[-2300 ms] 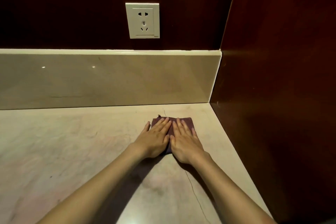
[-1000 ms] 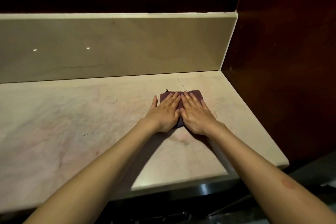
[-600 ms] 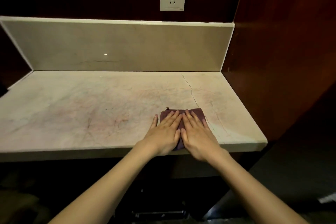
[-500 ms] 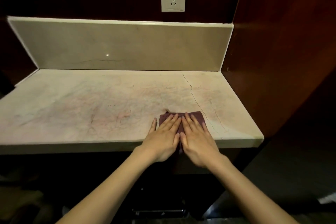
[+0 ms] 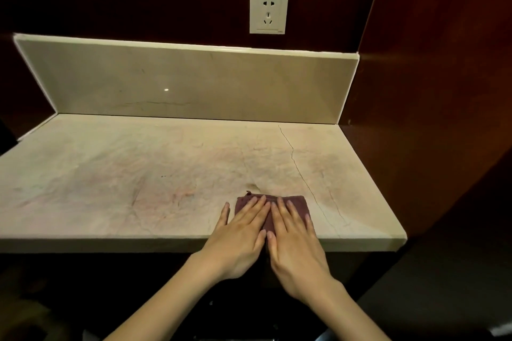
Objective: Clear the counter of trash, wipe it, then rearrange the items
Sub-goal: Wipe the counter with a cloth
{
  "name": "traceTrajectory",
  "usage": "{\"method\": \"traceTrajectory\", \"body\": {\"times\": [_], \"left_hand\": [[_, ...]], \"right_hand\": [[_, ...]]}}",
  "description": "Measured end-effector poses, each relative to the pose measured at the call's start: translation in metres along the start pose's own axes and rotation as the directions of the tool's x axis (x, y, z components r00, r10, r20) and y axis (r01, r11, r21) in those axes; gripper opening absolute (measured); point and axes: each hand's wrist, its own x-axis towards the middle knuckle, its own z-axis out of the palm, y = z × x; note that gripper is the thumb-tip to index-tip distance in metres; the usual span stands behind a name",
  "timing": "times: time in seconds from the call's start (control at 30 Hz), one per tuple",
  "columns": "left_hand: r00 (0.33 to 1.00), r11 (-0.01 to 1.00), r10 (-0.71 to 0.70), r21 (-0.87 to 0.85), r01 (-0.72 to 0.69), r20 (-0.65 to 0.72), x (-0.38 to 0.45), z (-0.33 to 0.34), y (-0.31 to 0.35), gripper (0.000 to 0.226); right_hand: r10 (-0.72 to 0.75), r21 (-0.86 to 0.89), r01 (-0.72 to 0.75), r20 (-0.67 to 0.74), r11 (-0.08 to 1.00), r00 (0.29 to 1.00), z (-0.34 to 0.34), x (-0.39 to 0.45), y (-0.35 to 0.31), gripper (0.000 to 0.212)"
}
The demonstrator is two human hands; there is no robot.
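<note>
- The cloth (image 5: 273, 206), a small dark purple folded square, lies flat on the counter (image 5: 138, 174) at the near edge, right of the middle.
- The left hand (image 5: 239, 241) rests palm down on the left part of the cloth, fingers straight and close together, the thumb set apart and lying on the bare stone just left of the cloth.
- The right hand (image 5: 295, 248) rests palm down on the right part of the cloth, fingers straight and slightly fanned; its thumb lies alongside the left hand's forefinger.
- The two hands touch side by side; their heels and wrists hang past the counter's near edge, so only the far strip and corners of the cloth show.
- A thin dark crack (image 5: 297, 166) runs through the stone from the far edge toward the near right, passing just right of the cloth.
- The stone shows faint reddish streaks and a small dark smudge just beyond the cloth.
- A pale backsplash (image 5: 194, 83) stands along the far edge, with a white wall socket (image 5: 268, 11) above it.
- A dark wooden panel (image 5: 429, 91) closes off the counter's right side.
</note>
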Motion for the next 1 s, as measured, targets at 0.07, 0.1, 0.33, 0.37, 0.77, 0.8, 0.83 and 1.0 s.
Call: {"method": "traceTrajectory", "body": {"times": [0.07,0.1,0.33,0.37,0.77,0.8,0.83,1.0], "left_hand": [[1.0,1.0,0.004,-0.014,-0.004,0.01,0.01,-0.005,-0.007,0.054],[1.0,1.0,0.008,-0.014,-0.008,0.013,0.016,-0.007,-0.011,0.054],[0.999,1.0,0.002,0.021,-0.003,0.032,0.072,-0.026,-0.045,0.053],[0.999,1.0,-0.001,0.023,0.0,0.035,0.081,-0.03,-0.05,0.053],[0.999,0.999,-0.03,0.014,0.029,0.041,0.202,-0.068,-0.111,0.053],[0.999,0.999,-0.032,0.013,0.031,0.038,0.21,-0.071,-0.115,0.053],[0.999,0.999,-0.034,0.01,0.034,0.035,0.219,-0.073,-0.118,0.053],[0.999,0.999,-0.036,0.005,0.036,0.033,0.248,-0.082,-0.13,0.053]], "right_hand": [[0.01,0.006,-0.01,0.01,1.0,1.0,-0.001,0.013,-0.001,0.098],[0.012,0.009,-0.012,0.011,1.0,1.0,-0.003,0.019,-0.001,0.098],[0.03,0.033,-0.031,0.033,0.999,0.999,-0.012,0.081,0.001,0.069],[0.031,0.025,-0.032,0.036,0.999,0.999,-0.013,0.092,0.002,0.067],[0.058,0.018,-0.058,0.003,0.998,0.998,-0.019,0.231,0.017,0.055],[0.06,0.014,-0.06,0.002,0.998,0.998,-0.021,0.24,0.019,0.055],[0.061,0.011,-0.061,0.001,0.998,0.998,-0.022,0.25,0.02,0.055],[0.077,0.012,-0.077,-0.012,0.997,0.997,-0.025,0.282,0.025,0.055]]}}
